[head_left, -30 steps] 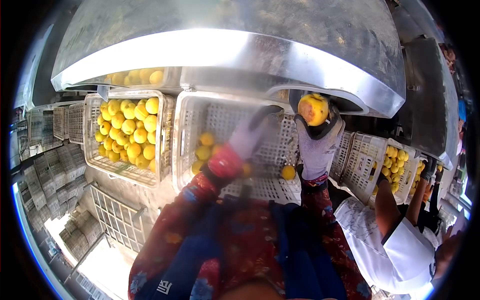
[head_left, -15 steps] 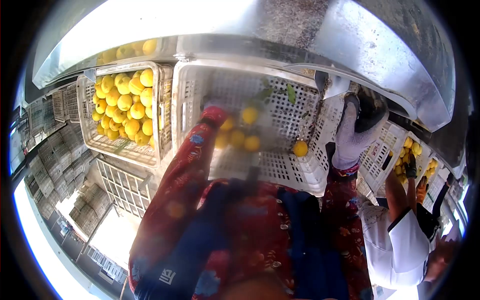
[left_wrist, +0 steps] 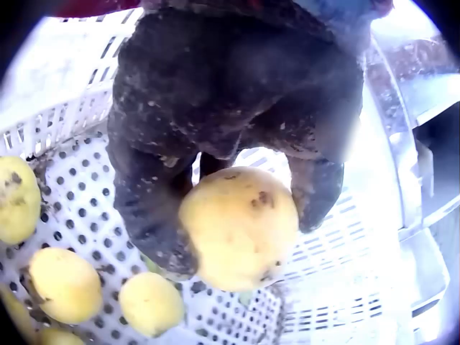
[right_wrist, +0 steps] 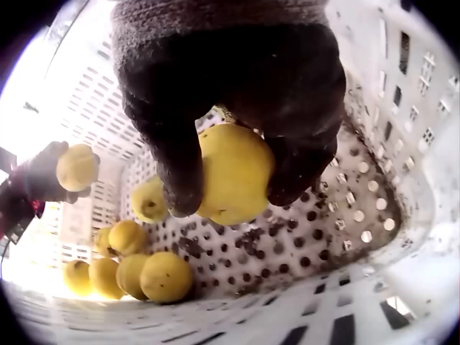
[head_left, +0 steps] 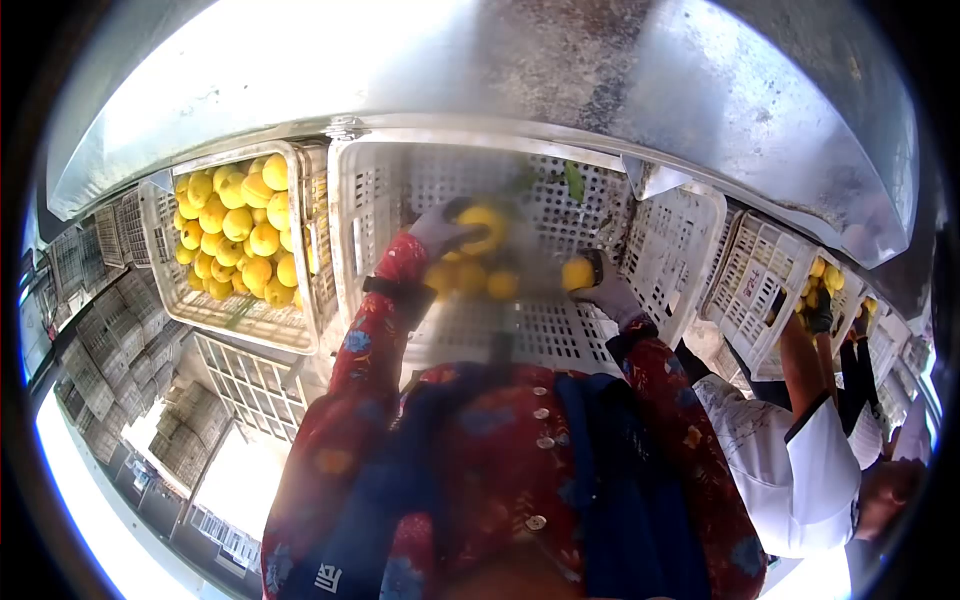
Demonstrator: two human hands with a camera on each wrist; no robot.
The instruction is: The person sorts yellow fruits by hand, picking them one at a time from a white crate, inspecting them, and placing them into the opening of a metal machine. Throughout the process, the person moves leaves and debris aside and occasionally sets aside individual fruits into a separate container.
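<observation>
Both hands wear pale gloves with dark palms and are inside a white perforated crate [head_left: 360, 250]. My left hand [head_left: 437, 228] grips a yellow peach [left_wrist: 241, 223] with dark blemishes, fingers curled round its sides. In the head view that hand is over the crate's left half, above several loose peaches [head_left: 503, 285]. On the right side of the crate, my right hand [head_left: 615, 297] pinches another yellow peach [right_wrist: 233, 172] between thumb and fingers, close over the perforated floor. More loose peaches [right_wrist: 166, 277] lie on the floor to its left in the right wrist view.
A metal housing [head_left: 420, 70] runs along the crate's far edge. To the left stands a crate [head_left: 160, 240] full of peaches. A green leaf [head_left: 573, 182] lies in the middle crate. Another person [head_left: 760, 470] works at crates [head_left: 750, 275] on the right.
My right hand has left the metal housing's edge, where it held a browned peach, and now holds another peach in the crate. My left hand, blurred earlier, has lifted a peach.
</observation>
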